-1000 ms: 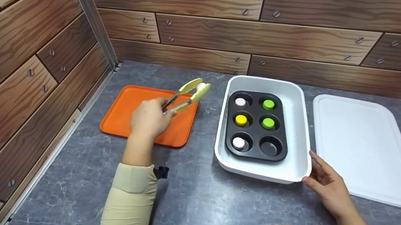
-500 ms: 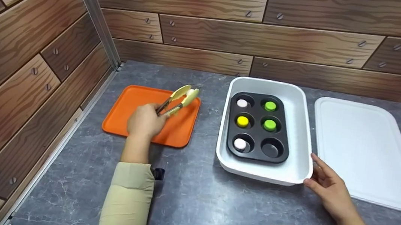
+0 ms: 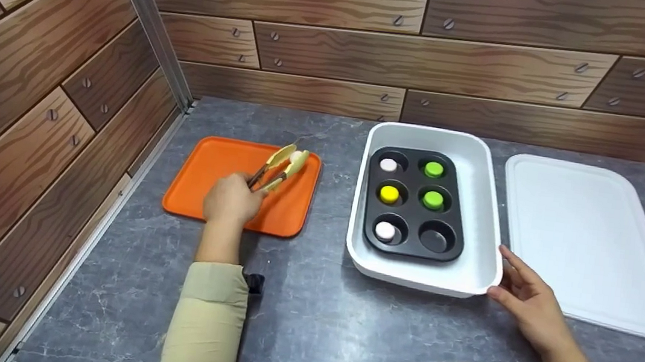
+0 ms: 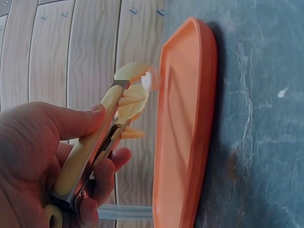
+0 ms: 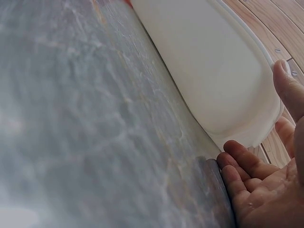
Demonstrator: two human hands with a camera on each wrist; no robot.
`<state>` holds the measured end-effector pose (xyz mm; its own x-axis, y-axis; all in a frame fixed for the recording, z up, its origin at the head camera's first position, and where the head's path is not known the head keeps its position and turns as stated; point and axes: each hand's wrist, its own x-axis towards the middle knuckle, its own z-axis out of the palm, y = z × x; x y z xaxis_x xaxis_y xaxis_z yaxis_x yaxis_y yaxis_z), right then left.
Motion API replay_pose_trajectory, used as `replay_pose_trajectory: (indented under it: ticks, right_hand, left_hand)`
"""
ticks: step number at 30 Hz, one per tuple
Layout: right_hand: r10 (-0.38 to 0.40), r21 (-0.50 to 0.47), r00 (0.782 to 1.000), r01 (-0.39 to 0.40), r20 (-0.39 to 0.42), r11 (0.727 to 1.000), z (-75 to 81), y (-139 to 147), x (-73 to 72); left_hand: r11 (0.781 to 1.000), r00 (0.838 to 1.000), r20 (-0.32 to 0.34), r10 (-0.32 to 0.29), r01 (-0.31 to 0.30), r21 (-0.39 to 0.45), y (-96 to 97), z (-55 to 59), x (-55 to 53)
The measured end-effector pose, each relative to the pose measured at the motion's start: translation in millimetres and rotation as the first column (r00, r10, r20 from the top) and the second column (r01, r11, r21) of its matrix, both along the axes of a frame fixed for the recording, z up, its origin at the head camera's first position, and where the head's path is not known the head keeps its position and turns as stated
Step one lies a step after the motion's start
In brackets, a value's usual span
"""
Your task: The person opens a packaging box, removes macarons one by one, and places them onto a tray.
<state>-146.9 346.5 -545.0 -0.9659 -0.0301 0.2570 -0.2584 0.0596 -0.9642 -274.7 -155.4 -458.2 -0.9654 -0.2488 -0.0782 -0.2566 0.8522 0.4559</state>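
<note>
My left hand [image 3: 229,199] grips yellow-tipped tongs [image 4: 90,152], thumb on one arm and fingers on the other. Between their tips is a small whitish round piece [image 3: 296,157], over the far right part of an orange tray [image 3: 194,190]; in the left wrist view it overlaps the tray's near edge. To the right, a black muffin tin [image 3: 413,212] lies in a white container [image 3: 477,235], with white, yellow and green round pieces in several cups; the front right cup is bare. My right hand [image 3: 533,305] touches the container's front right corner, thumb at the rim, fingers loosely bent.
A white lid [image 3: 589,242] lies flat to the right of the container, close to my right hand. Wood-patterned walls [image 3: 331,51] stand behind and on both sides of the grey marbled table [image 3: 306,325].
My left hand has drawn the tongs left and toward me, bringing the whitish piece from past the tray's far right corner to over the tray. The right hand has stayed at the container's corner.
</note>
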Motion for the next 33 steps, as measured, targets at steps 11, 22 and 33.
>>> replay_pose_trajectory:
  ticks: [11,22,33]
  right_hand:
    - [0.0,-0.002,1.0,0.0,0.01,1.0,-0.7,0,0.7]
    - [0.004,-0.012,1.0,-0.004,0.021,1.0,-0.1,0,1.1]
    - [-0.004,0.0,1.0,0.004,0.014,1.0,0.3,0,0.9]
  left_hand:
    - [1.0,1.0,0.016,0.003,-0.003,-0.018,0.4,-9.2,1.2]
    - [1.0,1.0,0.017,0.001,-0.001,0.008,0.6,-8.0,5.9]
    - [0.999,0.999,-0.048,0.0,0.002,0.036,-2.4,10.1,15.4]
